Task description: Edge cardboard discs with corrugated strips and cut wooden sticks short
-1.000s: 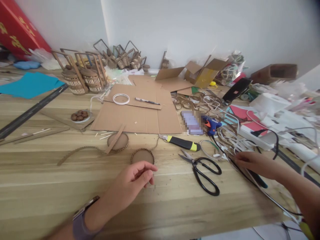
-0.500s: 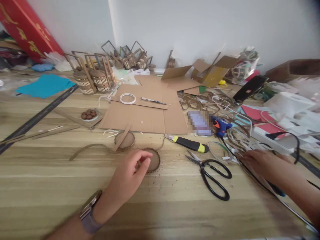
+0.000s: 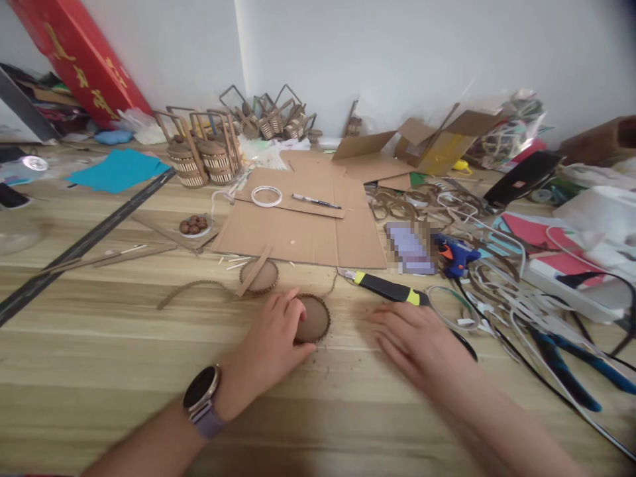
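Note:
My left hand is at the left side of a round cardboard disc with a braided brown rim. Its fingers are apart, with the thumb by the near rim and the other fingertips over the disc's left part. Behind it lies a similar disc, crossed by a flat brown strip. My right hand stretches its fingers low over the table, palm down, and covers most of the scissors; just a piece of black handle shows. The utility knife lies just beyond those fingers.
A large cardboard sheet bears a tape ring and a pen. On the right are a blue glue gun, pliers and tangled strips and cords. Small baskets and a dish of brown balls stand left.
My right hand has swung left from the strips to above the scissors, uncovering the pliers. My left hand has turned and spread its fingers at the near disc. The view has shifted left.

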{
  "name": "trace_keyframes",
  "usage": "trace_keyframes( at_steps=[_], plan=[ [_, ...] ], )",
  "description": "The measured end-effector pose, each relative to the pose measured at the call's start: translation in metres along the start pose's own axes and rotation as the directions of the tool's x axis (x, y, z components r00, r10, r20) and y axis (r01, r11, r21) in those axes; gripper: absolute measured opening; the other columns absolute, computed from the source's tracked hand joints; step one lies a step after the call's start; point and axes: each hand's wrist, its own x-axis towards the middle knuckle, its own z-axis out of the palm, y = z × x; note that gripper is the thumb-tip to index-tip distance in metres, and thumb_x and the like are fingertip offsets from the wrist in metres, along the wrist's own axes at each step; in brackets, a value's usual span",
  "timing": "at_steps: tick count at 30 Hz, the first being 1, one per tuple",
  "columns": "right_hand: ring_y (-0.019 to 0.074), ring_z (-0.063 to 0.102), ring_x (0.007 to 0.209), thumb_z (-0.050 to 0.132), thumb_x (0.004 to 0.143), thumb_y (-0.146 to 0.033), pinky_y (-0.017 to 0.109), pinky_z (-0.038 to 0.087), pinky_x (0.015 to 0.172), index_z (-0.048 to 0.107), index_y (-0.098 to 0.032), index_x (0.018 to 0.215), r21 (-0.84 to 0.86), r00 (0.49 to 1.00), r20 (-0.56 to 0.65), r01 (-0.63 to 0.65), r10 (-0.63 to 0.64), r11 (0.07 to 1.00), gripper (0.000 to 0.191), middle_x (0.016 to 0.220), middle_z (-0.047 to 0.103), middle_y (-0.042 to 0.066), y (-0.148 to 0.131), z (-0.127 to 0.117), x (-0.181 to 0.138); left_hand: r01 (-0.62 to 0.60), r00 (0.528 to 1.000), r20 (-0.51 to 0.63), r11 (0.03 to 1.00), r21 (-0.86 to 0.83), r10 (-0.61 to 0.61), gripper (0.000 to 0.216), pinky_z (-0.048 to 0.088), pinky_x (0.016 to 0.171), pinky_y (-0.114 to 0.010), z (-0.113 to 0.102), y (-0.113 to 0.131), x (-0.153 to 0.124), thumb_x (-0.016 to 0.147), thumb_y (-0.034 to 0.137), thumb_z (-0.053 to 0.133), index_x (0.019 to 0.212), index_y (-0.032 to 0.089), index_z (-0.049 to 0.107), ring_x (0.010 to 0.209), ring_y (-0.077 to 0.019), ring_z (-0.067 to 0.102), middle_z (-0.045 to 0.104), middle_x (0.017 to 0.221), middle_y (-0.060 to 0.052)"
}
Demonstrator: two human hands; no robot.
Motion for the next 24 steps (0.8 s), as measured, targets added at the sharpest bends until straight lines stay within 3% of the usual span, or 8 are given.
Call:
trace_keyframes(
  at_steps=[1, 5, 8, 12, 15, 18, 22, 24],
  plan=[
    [0.0268, 0.068, 0.101, 0.051, 0.096, -0.027, 0.043, 0.054, 0.084, 0.064, -0.021, 0.115, 0.062, 1.000, 0.026, -0.016, 0.015, 0.998, 0.024, 0.111, 0.071, 0.012, -0.009, 0.007, 0.007, 0.013, 1.000, -0.021, 0.999, -0.035, -0.014, 0.038, 0.046, 0.099, -0.052, 0.000, 0.000, 0.000, 0.071, 0.014, 0.080, 0.093, 0.020, 0.050, 0.122, -0.0353, 0.052, 0.059, 0.124, -0.016],
    [0.0323, 0.054, 0.129, 0.072, 0.083, -0.027, 0.050, 0.051, 0.099, 0.051, -0.019, 0.136, 0.313, 0.990, 0.097, -0.124, 0.098, 0.942, 0.058, 0.143, 0.054, 0.018, -0.029, 0.029, 0.028, 0.035, 0.994, -0.091, 0.968, -0.248, -0.060, 0.044, 0.047, 0.095, -0.046, -0.005, 0.004, 0.000, 0.069, 0.015, 0.080, 0.094, 0.023, 0.045, 0.117, -0.0314, 0.054, 0.059, 0.124, -0.013],
    [0.0273, 0.056, 0.128, 0.071, 0.082, -0.022, 0.044, 0.050, 0.103, 0.055, -0.022, 0.131, 0.546, 0.986, 0.084, -0.164, 0.141, 0.822, 0.052, 0.138, 0.059, 0.014, -0.027, 0.038, 0.034, 0.026, 0.986, -0.136, 0.900, -0.435, -0.094, 0.047, 0.043, 0.100, -0.045, -0.011, 0.007, -0.001, 0.071, 0.032, 0.084, 0.098, 0.023, 0.047, 0.124, -0.0306, 0.051, 0.056, 0.133, -0.013],
    [0.0239, 0.062, 0.119, 0.074, 0.080, -0.022, 0.040, 0.050, 0.101, 0.061, -0.028, 0.126, 0.774, 0.963, 0.094, -0.229, 0.251, 0.591, 0.048, 0.130, 0.066, 0.007, -0.021, 0.044, 0.032, -0.003, 0.982, -0.145, 0.768, -0.640, -0.117, 0.055, 0.043, 0.102, -0.044, -0.016, 0.008, -0.003, 0.073, 0.052, 0.081, 0.109, 0.023, 0.052, 0.120, -0.0296, 0.056, 0.059, 0.132, -0.013],
    [0.0236, 0.062, 0.120, 0.077, 0.079, -0.024, 0.038, 0.050, 0.102, 0.064, -0.032, 0.124, 0.882, 0.948, 0.121, -0.238, 0.293, 0.407, 0.048, 0.131, 0.065, 0.005, -0.021, 0.046, 0.030, 0.021, 0.982, -0.109, 0.671, -0.741, -0.151, 0.056, 0.044, 0.102, -0.043, -0.017, 0.008, -0.003, 0.075, 0.056, 0.078, 0.113, 0.023, 0.054, 0.120, -0.0293, 0.057, 0.057, 0.136, -0.013],
    [0.0258, 0.060, 0.123, 0.082, 0.076, -0.034, 0.040, 0.049, 0.104, 0.065, -0.033, 0.125, 0.935, 0.950, 0.155, -0.230, 0.272, 0.269, 0.051, 0.133, 0.064, 0.006, -0.023, 0.045, 0.030, 0.108, 0.983, 0.004, 0.565, -0.818, -0.182, 0.074, 0.042, 0.106, -0.045, -0.017, 0.007, -0.003, 0.070, 0.058, 0.081, 0.127, 0.023, 0.050, 0.125, -0.0306, 0.054, 0.053, 0.141, -0.014],
    [0.0325, 0.048, 0.136, 0.086, 0.063, -0.055, 0.048, 0.040, 0.112, 0.054, -0.034, 0.138, 0.946, 0.955, 0.186, -0.237, 0.231, 0.220, 0.084, 0.148, 0.051, 0.009, -0.026, 0.045, 0.025, 0.196, 0.980, 0.160, 0.407, -0.892, -0.123, 0.096, 0.036, 0.115, -0.045, -0.014, 0.006, -0.004, 0.068, 0.054, 0.084, 0.146, 0.023, 0.036, 0.140, -0.0312, 0.041, 0.046, 0.150, -0.013],
    [0.0332, 0.042, 0.140, 0.084, 0.060, -0.060, 0.049, 0.037, 0.114, 0.045, -0.033, 0.146, 0.942, 0.944, 0.199, -0.258, 0.264, 0.212, 0.098, 0.154, 0.045, 0.011, -0.027, 0.046, 0.022, 0.206, 0.977, 0.167, 0.399, -0.893, -0.129, 0.102, 0.034, 0.116, -0.045, -0.012, 0.007, -0.005, 0.069, 0.050, 0.086, 0.151, 0.024, 0.030, 0.142, -0.0313, 0.038, 0.044, 0.152, -0.013]
  ],
)
